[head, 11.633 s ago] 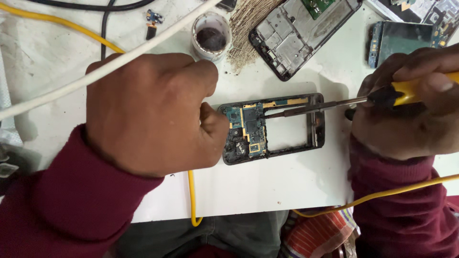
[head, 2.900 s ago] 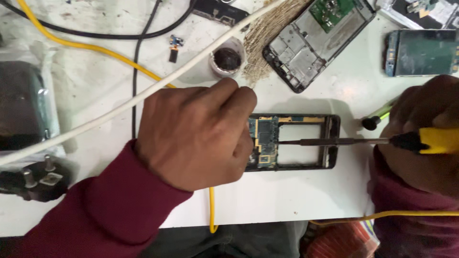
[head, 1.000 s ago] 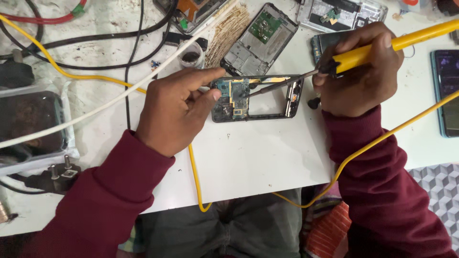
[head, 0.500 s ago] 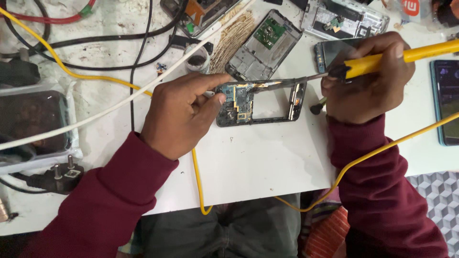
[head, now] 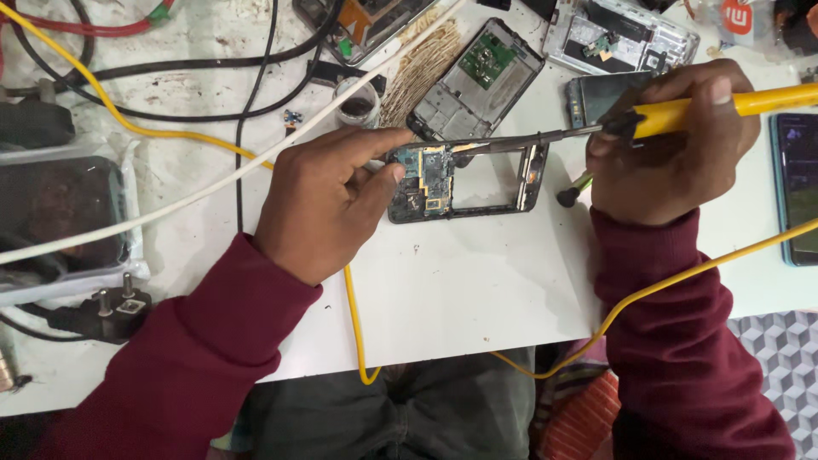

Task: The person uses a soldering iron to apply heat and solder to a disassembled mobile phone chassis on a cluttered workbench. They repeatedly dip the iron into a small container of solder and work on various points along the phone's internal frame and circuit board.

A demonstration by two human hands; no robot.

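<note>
A black phone frame (head: 498, 209) with a blue and gold circuit board (head: 433, 175) at its left end lies on the white table (head: 477, 290). My left hand (head: 328, 200) presses on the frame's left end, thumb and forefinger at the board. My right hand (head: 673, 149) grips a yellow-handled soldering iron (head: 682, 115). Its metal tip reaches left to the board's upper edge.
Other opened phones (head: 477, 77) lie behind the frame, next to a small dark pot (head: 358, 102) and a brush-like bundle (head: 417, 72). A phone (head: 797, 187) lies at the right edge. Yellow, white and black cables cross the left side, with a plug (head: 106, 311) near the front.
The view has shifted slightly. Both hands stay on the frame and the iron, and the iron's tip has kept to the board's top edge.
</note>
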